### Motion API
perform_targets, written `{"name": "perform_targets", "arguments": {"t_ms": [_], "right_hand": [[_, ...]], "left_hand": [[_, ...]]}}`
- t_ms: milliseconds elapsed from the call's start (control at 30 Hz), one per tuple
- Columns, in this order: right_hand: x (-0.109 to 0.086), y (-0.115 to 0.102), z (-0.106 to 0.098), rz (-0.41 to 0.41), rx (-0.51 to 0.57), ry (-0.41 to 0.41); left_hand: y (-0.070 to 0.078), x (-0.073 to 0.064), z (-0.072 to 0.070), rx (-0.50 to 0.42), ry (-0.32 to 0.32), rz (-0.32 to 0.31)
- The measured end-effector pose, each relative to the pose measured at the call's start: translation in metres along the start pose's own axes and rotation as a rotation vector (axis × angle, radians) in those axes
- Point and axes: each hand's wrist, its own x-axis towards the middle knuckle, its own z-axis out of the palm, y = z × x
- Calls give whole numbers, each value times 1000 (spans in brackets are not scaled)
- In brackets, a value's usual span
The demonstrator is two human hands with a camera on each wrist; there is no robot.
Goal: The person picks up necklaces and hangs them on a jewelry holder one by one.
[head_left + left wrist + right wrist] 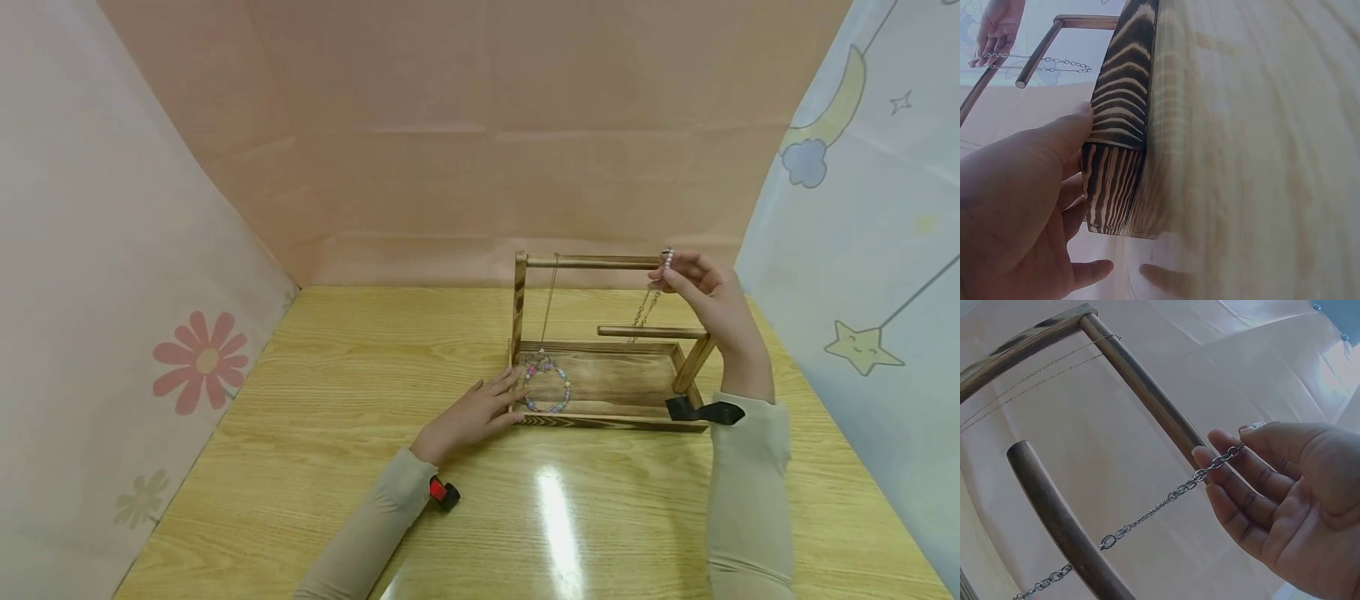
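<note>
My right hand pinches a silver chain necklace between thumb and index finger, at the right end of the upper bar of a wooden jewelry stand. A pale beaded part shows at the fingertips. From there the links hang down past the lower bar. My left hand rests against the left end of the stand's tray, fingers extended, with the thumb on its striped side in the left wrist view. Beside those fingers, a colorful beaded bracelet lies in the tray.
A thin necklace hangs from the left part of the upper bar, its pendant low over the tray. The stand sits on a wood-grain table. A peach backdrop rises behind, with patterned sheets at both sides.
</note>
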Motion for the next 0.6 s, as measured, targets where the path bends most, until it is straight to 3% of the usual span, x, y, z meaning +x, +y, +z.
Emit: {"name": "perform_targets", "arguments": {"t_ms": [600], "right_hand": [[-6, 3, -10, -4, 8, 26]], "left_hand": [[-1, 0, 0, -23, -13, 1]]}}
